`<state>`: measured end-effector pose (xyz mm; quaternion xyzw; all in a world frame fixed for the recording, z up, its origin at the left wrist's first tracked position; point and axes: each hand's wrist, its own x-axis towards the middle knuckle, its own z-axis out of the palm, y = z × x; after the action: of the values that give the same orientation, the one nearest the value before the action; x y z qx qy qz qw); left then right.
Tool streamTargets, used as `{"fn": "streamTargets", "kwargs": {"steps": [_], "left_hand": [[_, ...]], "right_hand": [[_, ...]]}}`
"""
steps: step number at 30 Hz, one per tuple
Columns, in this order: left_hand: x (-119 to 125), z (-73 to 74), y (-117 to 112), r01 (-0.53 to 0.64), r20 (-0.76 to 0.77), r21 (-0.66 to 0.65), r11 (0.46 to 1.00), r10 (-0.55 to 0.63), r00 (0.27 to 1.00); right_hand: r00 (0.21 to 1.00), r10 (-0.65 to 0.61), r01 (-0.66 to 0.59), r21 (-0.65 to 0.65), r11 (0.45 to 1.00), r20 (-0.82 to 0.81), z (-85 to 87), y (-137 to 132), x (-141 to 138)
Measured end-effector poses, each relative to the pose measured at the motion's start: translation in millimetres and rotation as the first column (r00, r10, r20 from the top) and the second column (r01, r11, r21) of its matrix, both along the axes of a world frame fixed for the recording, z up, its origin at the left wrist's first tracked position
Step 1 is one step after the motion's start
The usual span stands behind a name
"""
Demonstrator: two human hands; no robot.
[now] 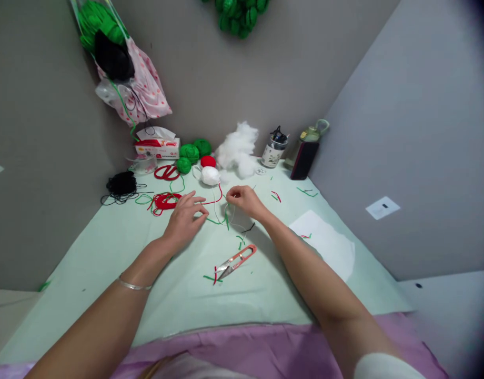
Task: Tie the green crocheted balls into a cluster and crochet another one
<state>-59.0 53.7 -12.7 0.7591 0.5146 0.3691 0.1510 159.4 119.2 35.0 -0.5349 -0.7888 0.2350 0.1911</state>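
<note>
My left hand (185,220) rests on the table beside a loose red yarn bundle (163,202), its fingers apart. My right hand (242,200) is closed in a pinch above several green yarn snippets (227,218); what its fingertips hold is too small to make out. A thin white thread (215,210) curls between the hands. Behind them lies a white yarn ball (210,176), with a red strand (220,192) running from near it toward my left hand. Nearer to me are thread snips (238,261) with orange handles, beside red and green scraps (214,277).
White stuffing (239,150), green yarn balls (190,153), a red ball (208,161) and a tissue box (158,145) line the back. Black yarn (122,184) and red-handled scissors (167,172) lie left. A pen cup (273,151), bottle (305,150) and white paper (329,250) are right.
</note>
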Motion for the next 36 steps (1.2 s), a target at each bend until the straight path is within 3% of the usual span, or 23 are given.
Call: {"fn": "streamTargets", "kwargs": {"steps": [4,10,16,18,21,22,25,29,33,35,36], "left_hand": [[5.5,-0.1,-3.9,0.040,0.030,-0.027,0.999,-0.039,0.999],[14.7,-10.6,-5.2,0.155,-0.011,-0.077,0.985,-0.156,0.988],[10.0,3.0,-6.6,0.077,0.074,-0.086,0.993,-0.071,0.995],[9.9,10.5,-9.0,0.061,0.126,-0.093,0.994,-0.049,0.991],[11.5,18.5,-12.9,0.040,0.194,-0.128,0.991,-0.014,0.981],[12.1,19.9,-13.8,0.034,0.207,-0.145,0.989,-0.004,0.978],[13.0,21.4,-14.4,0.017,0.224,-0.184,0.983,0.025,0.974],[10.8,21.6,-11.6,-0.026,0.240,-0.190,0.981,0.072,0.968],[5.3,20.5,-6.8,-0.075,0.290,-0.194,0.978,0.130,0.948],[3.0,20.4,-4.8,-0.062,0.323,-0.212,0.975,0.130,0.937],[2.4,20.8,-4.3,-0.045,0.339,-0.225,0.973,0.121,0.933]], "right_hand": [[0.984,0.085,-0.095,-0.060,0.994,-0.158,8.8,-20.7,27.9],[0.967,0.139,-0.163,-0.095,0.982,-0.214,-1.4,-52.1,51.9],[0.977,0.150,-0.158,-0.044,0.986,-0.150,8.0,-66.9,63.0],[0.954,0.292,-0.298,-0.101,0.949,-0.066,14.7,-76.1,60.2],[0.814,0.580,-0.555,-0.256,0.791,0.028,19.7,-90.8,49.9],[0.775,0.629,-0.594,-0.261,0.761,0.069,19.7,-94.4,46.1],[0.731,0.667,-0.623,-0.260,0.738,0.142,17.6,-100.2,37.3],[0.786,0.618,-0.597,-0.257,0.760,0.003,14.4,-110.1,22.5],[0.774,0.632,-0.621,-0.236,0.748,-0.033,8.5,-120.5,2.1],[0.847,0.526,-0.498,-0.236,0.834,0.071,7.1,-112.5,5.4],[0.912,0.378,-0.339,-0.227,0.913,0.157,7.5,-104.1,13.8]]}}
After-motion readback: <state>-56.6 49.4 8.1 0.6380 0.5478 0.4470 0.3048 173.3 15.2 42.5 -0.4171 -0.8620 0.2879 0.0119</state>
